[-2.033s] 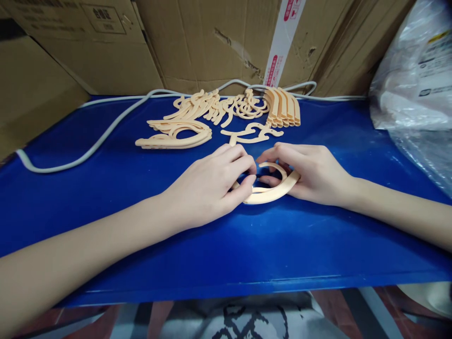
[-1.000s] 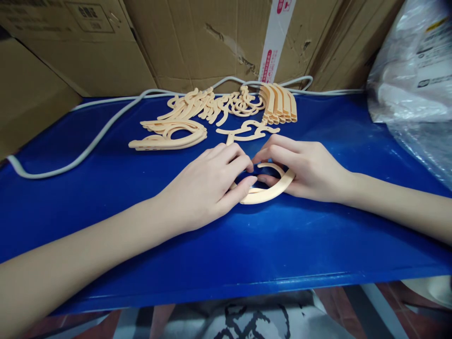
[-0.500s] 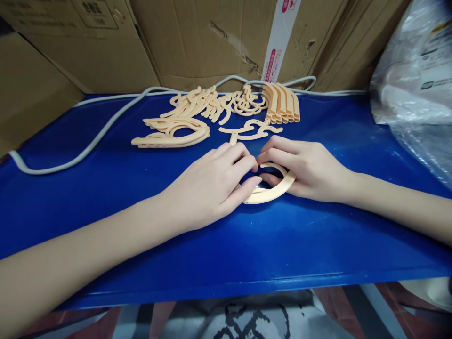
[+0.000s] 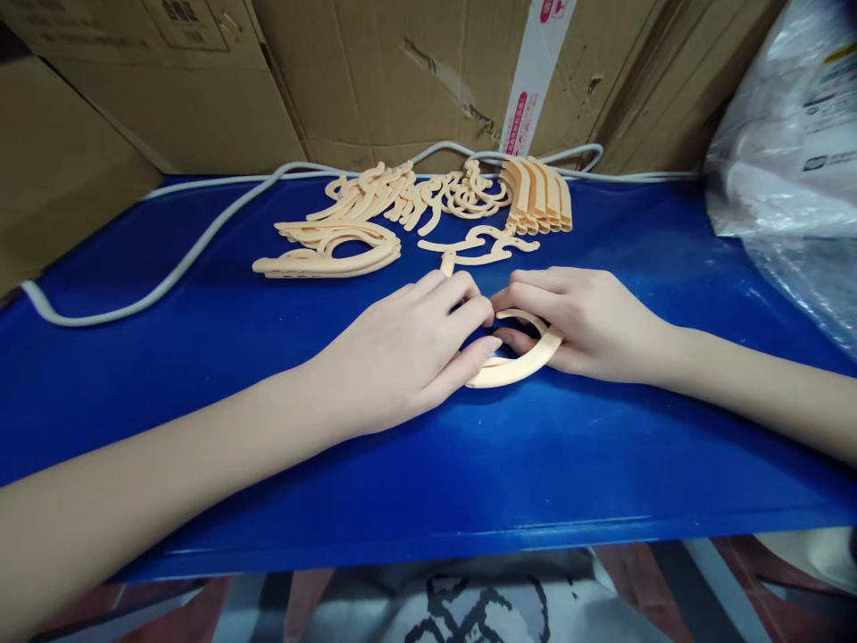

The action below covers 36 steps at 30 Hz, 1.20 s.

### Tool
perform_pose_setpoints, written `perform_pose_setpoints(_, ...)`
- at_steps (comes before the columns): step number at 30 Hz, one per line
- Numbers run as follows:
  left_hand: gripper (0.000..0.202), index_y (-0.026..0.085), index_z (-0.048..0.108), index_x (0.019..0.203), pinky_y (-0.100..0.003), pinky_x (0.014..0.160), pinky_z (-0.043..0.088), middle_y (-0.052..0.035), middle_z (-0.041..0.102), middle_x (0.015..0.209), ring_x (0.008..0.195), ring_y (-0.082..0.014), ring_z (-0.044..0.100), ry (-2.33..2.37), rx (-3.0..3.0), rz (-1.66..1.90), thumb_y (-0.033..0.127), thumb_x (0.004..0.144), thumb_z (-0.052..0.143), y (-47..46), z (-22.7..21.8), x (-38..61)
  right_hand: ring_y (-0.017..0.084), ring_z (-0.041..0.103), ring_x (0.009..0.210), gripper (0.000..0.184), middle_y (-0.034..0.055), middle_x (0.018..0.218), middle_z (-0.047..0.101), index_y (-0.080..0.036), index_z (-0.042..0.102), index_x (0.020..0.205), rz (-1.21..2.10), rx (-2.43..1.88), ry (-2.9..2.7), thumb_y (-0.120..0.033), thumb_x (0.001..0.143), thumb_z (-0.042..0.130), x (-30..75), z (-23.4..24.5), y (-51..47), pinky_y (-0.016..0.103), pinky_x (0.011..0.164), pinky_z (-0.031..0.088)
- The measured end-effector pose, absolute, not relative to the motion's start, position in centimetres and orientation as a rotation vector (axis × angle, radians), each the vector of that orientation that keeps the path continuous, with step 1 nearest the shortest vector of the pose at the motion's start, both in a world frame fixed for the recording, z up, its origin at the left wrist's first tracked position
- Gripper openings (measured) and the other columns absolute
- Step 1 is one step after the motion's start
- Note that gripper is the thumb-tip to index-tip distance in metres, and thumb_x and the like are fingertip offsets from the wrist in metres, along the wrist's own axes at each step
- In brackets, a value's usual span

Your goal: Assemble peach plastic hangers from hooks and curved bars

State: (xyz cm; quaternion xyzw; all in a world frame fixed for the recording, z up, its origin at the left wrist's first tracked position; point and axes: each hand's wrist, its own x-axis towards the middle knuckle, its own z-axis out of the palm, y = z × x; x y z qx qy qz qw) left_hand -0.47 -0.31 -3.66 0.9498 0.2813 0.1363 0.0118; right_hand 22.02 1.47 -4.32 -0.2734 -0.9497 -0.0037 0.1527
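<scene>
A beige plastic folding hanger [image 4: 517,368] lies low over the blue table, its curved arm bowed toward me. My left hand [image 4: 421,348] is closed on its left part, thumb and fingers covering much of it. My right hand [image 4: 589,321] grips the curved right end, with its fingertips close to those of my left hand. The joint between the hands is mostly hidden. Just beyond my fingers lie loose wavy hanger parts [image 4: 478,246]. A short beige piece [image 4: 448,263] sticks out past my left knuckles.
A stack of folded hangers [image 4: 335,254] lies left of the loose parts. Behind are piles of hooks [image 4: 469,192] and slim pieces [image 4: 368,192], plus a row of curved arms [image 4: 539,196]. A white cable [image 4: 180,268] runs before cardboard boxes [image 4: 402,80]. Plastic-wrapped goods [image 4: 783,143] stand right.
The view has shifted very slightly. Both hands keep their hold on the hanger, with hardly any visible movement.
</scene>
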Motion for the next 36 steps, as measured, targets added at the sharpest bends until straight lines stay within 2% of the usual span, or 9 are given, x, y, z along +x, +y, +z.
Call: perform_pose_setpoints(36, 0.037, 0.009, 0.06, 0.11, -0.042, 0.089, 0.045, -0.013, 0.057, 0.107, 0.097, -0.0259, 0.052, 0.868, 2.983, 0.413, 0.029, 0.1, 0.03, -0.32, -3.58, -0.51, 0.018, 0.054, 0.07, 0.023, 0.0052, 0.081, 0.06, -0.016, 0.057, 0.098, 0.023, -0.801, -2.746, -0.033, 0.098, 0.041, 21.97, -4.22, 1.47, 0.029, 0.065, 0.037)
